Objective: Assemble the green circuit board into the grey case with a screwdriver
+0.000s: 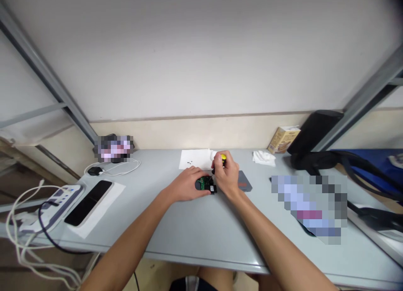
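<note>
My left hand (186, 182) rests on the grey table (201, 228), fingers curled around a small black device with a green circuit board (206, 183) showing inside. My right hand (227, 173) is closed around a screwdriver with a yellow handle top (223, 158), held upright with its tip down on the device. Just behind my hands lies a white sheet of paper (195, 158) with a few tiny dark screws (189, 162) on it. A dark grey flat cover (244, 182) lies partly under my right hand.
A black phone (88, 202) lies on a white sheet at the left, beside a power strip (52, 205) with white cables. A crumpled tissue (263, 157), a small cardboard box (283, 140) and a black chair back (315, 135) are at the right.
</note>
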The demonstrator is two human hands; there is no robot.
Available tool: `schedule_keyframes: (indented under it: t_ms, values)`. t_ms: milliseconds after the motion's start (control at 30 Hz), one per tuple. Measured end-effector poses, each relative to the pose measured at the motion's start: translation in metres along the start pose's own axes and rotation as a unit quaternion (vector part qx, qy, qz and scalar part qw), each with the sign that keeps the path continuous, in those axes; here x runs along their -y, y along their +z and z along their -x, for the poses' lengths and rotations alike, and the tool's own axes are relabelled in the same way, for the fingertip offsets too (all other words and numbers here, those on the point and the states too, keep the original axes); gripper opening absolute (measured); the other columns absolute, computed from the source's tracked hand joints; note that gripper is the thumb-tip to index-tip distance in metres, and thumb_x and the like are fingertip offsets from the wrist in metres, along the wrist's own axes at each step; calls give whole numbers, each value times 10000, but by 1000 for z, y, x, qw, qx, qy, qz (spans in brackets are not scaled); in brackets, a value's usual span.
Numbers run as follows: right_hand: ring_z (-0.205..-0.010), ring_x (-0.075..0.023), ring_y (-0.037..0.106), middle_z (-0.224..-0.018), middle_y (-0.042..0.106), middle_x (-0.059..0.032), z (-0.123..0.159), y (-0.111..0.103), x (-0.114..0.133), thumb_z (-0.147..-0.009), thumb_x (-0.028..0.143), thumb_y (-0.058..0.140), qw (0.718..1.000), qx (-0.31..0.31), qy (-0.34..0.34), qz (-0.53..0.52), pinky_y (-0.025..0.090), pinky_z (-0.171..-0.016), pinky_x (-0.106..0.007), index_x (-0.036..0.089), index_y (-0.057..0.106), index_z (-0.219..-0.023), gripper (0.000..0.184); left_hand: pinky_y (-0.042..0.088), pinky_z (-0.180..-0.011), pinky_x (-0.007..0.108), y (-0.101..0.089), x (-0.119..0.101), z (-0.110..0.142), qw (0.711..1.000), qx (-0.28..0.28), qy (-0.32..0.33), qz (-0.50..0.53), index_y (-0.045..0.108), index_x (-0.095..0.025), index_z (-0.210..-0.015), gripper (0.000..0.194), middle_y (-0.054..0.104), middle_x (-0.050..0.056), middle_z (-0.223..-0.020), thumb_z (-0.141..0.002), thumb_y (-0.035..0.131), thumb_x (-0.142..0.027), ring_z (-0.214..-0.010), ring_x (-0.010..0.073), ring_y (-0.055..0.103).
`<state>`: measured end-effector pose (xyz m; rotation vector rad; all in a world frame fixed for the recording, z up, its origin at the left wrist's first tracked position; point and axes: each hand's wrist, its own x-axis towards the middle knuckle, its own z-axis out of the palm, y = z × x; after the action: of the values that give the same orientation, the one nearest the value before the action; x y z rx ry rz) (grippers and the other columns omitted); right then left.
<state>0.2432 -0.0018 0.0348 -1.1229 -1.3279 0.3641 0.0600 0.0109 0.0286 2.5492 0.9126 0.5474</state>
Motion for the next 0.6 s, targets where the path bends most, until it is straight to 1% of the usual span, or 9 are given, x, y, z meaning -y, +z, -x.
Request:
schedule_keyframes:
  t_ms: [67, 133, 167, 267, 333, 400, 467, 533, 600]
  values:
    - [-571, -137, 550, -694, 609, 22, -5, 0, 3, -1029, 449, 503, 999, 34, 11, -13, 431, -600, -273, 231, 630, -951, 264, 477, -1044, 438, 1, 0, 0, 1000, -1, 3, 0, 658, -277, -1283, 474, 709, 62, -1169, -859, 812, -420, -1132, 287, 628]
    - [-685, -148, 574, -891, 649, -28, -10, -1, 8, -1027, 458, 522, 998, 60, 2, -31, 468, -671, -291, 231, 693, -1031, 284, 485, -1026, 437, 1, 0, 0, 1000, -3, 0, 0, 652, -270, -1265, 469, 707, 63, -1176, -854, 813, -428, -1129, 287, 627]
    - [-747, -155, 580, -984, 640, -48, -13, -2, 10, -1020, 461, 540, 997, 68, -4, -40, 482, -714, -301, 236, 720, -1071, 292, 490, -1010, 435, 1, 0, 0, 1000, -4, -4, 0, 650, -265, -1246, 460, 706, 62, -1171, -850, 815, -432, -1116, 286, 630]
    - [-757, -156, 555, -1004, 596, -47, -20, -5, 15, -1005, 469, 576, 990, 115, 11, -84, 488, -720, -311, 254, 739, -1171, 317, 498, -964, 423, 1, 0, 0, 1000, -5, -8, -1, 652, -250, -1136, 379, 698, 56, -1111, -850, 812, -440, -1049, 272, 633]
    - [-731, -152, 537, -981, 598, -32, -23, -7, 15, -999, 479, 592, 982, 141, 36, -119, 480, -692, -306, 272, 697, -1266, 353, 496, -961, 417, 1, 0, 0, 1000, -4, 0, -5, 654, -242, -1058, 325, 689, 53, -1076, -856, 807, -445, -1032, 264, 627]
    - [-738, -156, 537, -958, 615, -21, -25, -9, 11, -1005, 498, 583, 975, 149, 51, -157, 477, -701, -307, 282, 644, -1312, 381, 494, -966, 412, 2, 1, 0, 1000, -5, 7, -9, 655, -239, -1024, 302, 682, 51, -1073, -860, 806, -443, -1032, 259, 622]
    - [-783, -171, 561, -916, 628, -19, -26, -9, 6, -1016, 528, 553, 965, 156, 54, -203, 479, -738, -317, 271, 634, -1249, 357, 493, -967, 407, 3, 2, 0, 1000, -7, 10, -10, 660, -242, -1027, 292, 680, 49, -1082, -861, 807, -431, -1029, 255, 621]
    - [-827, -186, 585, -879, 631, -23, -26, -10, 2, -1018, 545, 535, 951, 167, 65, -251, 477, -766, -327, 256, 637, -1132, 326, 492, -969, 403, 3, 3, 0, 1000, -10, 11, -9, 669, -249, -1032, 277, 679, 47, -1082, -862, 806, -418, -1026, 251, 622]
    - [-839, -191, 590, -874, 636, -27, -26, -10, 0, -1009, 538, 554, 941, 169, 81, -283, 473, -763, -326, 252, 627, -1050, 299, 494, -970, 399, 3, 4, 0, 1000, -12, 12, -7, 678, -251, -1032, 268, 674, 48, -1084, -863, 806, -416, -1028, 249, 622]
